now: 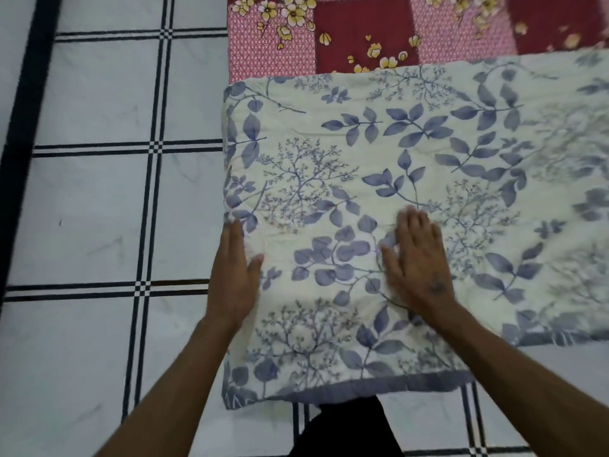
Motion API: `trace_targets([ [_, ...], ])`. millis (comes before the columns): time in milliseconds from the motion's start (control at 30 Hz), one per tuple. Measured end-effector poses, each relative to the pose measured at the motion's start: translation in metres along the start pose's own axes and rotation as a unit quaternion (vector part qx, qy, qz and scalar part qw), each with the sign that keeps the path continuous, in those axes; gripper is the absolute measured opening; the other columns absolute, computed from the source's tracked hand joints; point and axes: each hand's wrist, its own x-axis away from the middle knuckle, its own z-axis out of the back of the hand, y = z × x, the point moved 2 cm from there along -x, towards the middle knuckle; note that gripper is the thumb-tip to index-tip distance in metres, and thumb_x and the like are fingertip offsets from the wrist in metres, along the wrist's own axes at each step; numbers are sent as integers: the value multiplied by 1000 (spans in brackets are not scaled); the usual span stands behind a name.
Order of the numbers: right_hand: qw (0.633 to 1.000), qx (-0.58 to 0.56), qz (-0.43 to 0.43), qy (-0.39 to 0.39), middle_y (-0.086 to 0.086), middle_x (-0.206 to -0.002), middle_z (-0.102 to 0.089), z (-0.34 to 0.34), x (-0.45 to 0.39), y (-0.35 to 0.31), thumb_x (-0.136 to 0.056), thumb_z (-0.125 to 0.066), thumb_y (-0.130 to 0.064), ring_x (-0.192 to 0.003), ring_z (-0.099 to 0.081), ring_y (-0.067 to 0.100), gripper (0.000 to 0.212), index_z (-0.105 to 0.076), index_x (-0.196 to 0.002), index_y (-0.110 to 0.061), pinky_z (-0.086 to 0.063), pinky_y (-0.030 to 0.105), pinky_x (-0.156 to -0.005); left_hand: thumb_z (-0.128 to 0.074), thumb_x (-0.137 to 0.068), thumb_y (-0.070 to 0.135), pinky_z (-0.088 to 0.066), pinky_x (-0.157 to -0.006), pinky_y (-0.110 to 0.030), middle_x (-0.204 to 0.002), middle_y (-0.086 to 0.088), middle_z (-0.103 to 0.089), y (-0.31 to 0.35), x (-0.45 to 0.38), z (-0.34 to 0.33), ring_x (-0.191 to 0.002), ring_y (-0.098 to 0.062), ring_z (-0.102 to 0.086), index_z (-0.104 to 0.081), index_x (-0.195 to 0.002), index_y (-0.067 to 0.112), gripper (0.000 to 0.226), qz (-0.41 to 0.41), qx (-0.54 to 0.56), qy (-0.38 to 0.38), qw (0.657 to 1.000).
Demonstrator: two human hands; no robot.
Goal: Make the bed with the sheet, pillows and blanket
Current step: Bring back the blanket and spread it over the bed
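On the folded blanket — right hand flat, fingers straight; left hand straight-fingered against its left edge.

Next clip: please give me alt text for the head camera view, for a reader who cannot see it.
Two bare hands lie on a folded cream blanket with blue leaves: the left hand against its left edge, the right hand flat on top. The blanket lies on a white sheet with black grid lines, and a red floral quilt shows beyond it.
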Motion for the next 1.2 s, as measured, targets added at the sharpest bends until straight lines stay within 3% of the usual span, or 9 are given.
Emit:
trace_targets([
  [200,994,-31,99,-43,12,-167,-13,-53,99,-74,-102,-30,-48,-156,-10,25,72,-21,-159,-4,-7,46,-125,-33,-101,18,-13,-121,-39,-162,-18,-26,3,50,-25,-150,-32,-26,-33,-154,1,55,-53,-143,29,988],
  [300,981,-44,181,-52,5,-167,-18,-59,134,-98,-107,-29,-46,-155,-15,20,63,-25,-159,-11,-10,44,-124,-56,-77,-13,-14,-123,-43,-162,-19,-25,11,59,-32,-151,-30,-21,-30,-154,-1,82,-58,-187,29,980],
  [433,970,-61,227,-56,6,-164,-29,-45,134,-57,-109,-27,-37,-153,-25,22,53,-38,-155,-14,-17,41,-123,-54,-75,-15,-5,-125,-37,-166,-14,-13,34,68,-51,-154,-26,-9,-20,-158,3,91,-46,-168,9,985],
  [600,994,-26,106,8,17,-152,-47,-2,123,56,-109,-25,-36,-143,-42,32,54,-53,-144,-6,-27,45,-118,-36,-99,24,-2,-125,-32,-166,-9,-18,65,91,-88,-154,-24,-17,-22,-158,6,63,-100,-139,12,985],
  [700,996,10,85,39,20,-152,-46,20,138,121,-108,-30,-31,-145,-39,34,50,-53,-144,-3,-29,47,-119,-21,-102,51,1,-125,-33,-167,-2,-8,93,105,-117,-155,-16,-7,-15,-160,10,71,-128,-111,-25,985],
  [833,999,16,19,47,13,-159,-37,39,160,187,-107,-25,-34,-149,-32,31,53,-41,-154,-15,-28,52,-118,-26,-94,77,-5,-123,-46,-167,-5,-10,143,117,-152,-154,-15,-7,-21,-159,9,95,-242,-120,-81,959],
  [933,998,9,-30,51,19,-160,-33,42,174,232,-105,-29,-28,-147,-32,37,54,-31,-158,-16,-32,56,-116,-43,-83,84,-4,-125,-46,-169,-1,-2,186,122,-188,-156,-15,2,-9,-161,15,110,-331,-131,-178,917],
  [1067,999,19,-26,43,19,-160,-32,44,181,282,-100,-47,-21,-146,-31,38,60,-30,-158,-15,-32,57,-116,-65,-82,68,-8,-125,-47,-168,-11,-6,251,123,-237,-156,-27,-5,-8,-161,12,113,-411,-181,-178,875],
  [1200,999,48,10,19,8,-157,-41,56,169,301,-100,-56,-33,-148,-31,33,54,-42,-151,-24,-23,59,-118,-89,-68,24,-38,-113,-51,-158,-20,-33,299,119,-263,-144,-37,-37,-33,-154,6,104,-382,-202,-161,887],
])
